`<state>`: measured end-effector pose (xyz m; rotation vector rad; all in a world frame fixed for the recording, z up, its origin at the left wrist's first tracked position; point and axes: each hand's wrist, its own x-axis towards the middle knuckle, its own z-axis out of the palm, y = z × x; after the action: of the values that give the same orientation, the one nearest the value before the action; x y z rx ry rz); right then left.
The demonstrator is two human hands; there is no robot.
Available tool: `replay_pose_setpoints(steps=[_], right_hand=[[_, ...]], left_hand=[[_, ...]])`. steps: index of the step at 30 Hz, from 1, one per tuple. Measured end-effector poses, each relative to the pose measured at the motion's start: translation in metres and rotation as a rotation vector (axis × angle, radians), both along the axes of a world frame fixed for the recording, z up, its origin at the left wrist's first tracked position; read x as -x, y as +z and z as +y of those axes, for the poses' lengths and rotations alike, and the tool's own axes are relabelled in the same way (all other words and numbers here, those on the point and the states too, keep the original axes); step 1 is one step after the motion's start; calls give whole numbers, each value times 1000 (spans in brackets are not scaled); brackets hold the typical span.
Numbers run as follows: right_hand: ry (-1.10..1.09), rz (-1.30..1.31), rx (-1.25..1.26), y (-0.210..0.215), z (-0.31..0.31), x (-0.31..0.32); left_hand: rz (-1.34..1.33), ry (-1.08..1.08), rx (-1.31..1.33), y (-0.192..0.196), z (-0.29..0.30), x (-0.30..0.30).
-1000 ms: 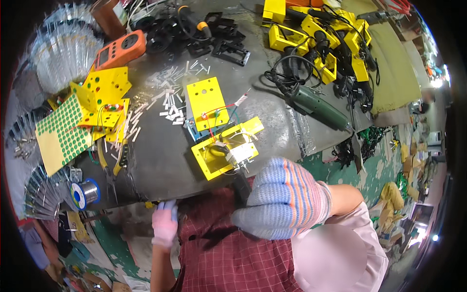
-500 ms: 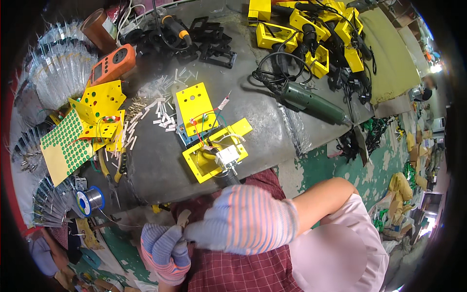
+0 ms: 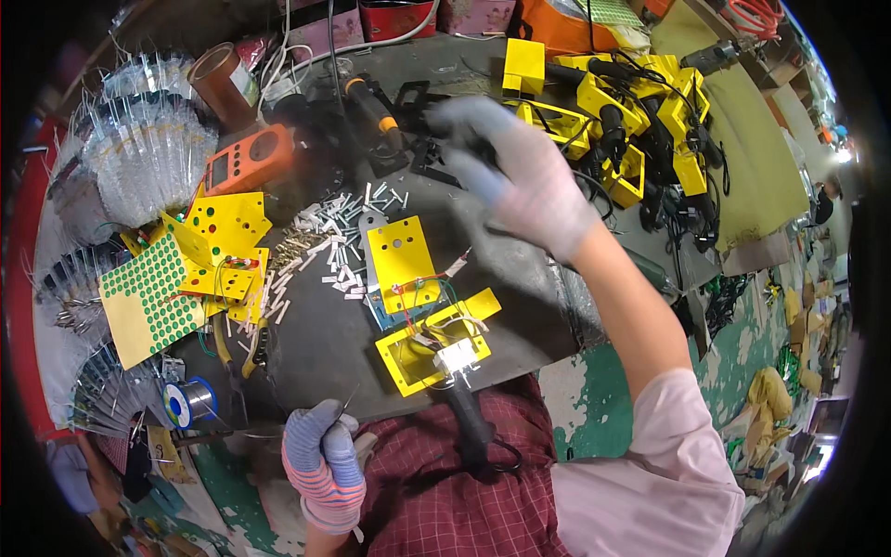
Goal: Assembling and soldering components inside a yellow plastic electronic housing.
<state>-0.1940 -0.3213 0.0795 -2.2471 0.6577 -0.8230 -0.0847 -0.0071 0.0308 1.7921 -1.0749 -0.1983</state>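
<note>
Right hand (image 3: 520, 176) (fingers apart, blurred) hovers above the bench (image 3: 325, 343); left hand (image 3: 320, 455) pinches a thin wire (image 3: 348, 401) off its near edge.

Gloved right hand (image 3: 529, 176) above cluttered workbench (image 3: 316, 343)

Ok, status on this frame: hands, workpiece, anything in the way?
Right hand open, raised over the bench. Left hand pinching a thin wire at the bench edge. Yellow assembly untouched. Loose white pieces beside it.

Bright even light, fisheye-bent rim, perhaps motion-blurred glove
</note>
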Motion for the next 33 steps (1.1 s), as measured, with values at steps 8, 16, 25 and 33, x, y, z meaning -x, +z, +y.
replay_pose_setpoints(steps=[8,16,25,33], right_hand=[[-77,212,297,-65,-90,-103],[-292,-772,-874,-15,-4,46],[-329,-557,-1248,-46,27,113],[-234,-405,-1267,-64,23,111]], left_hand=[[114,-39,-12,5,-33,9],[94,-74,40,-9,-37,-8],[26,-159,-4,-9,-53,-7],[-5,-154,-50,-7,-61,0]])
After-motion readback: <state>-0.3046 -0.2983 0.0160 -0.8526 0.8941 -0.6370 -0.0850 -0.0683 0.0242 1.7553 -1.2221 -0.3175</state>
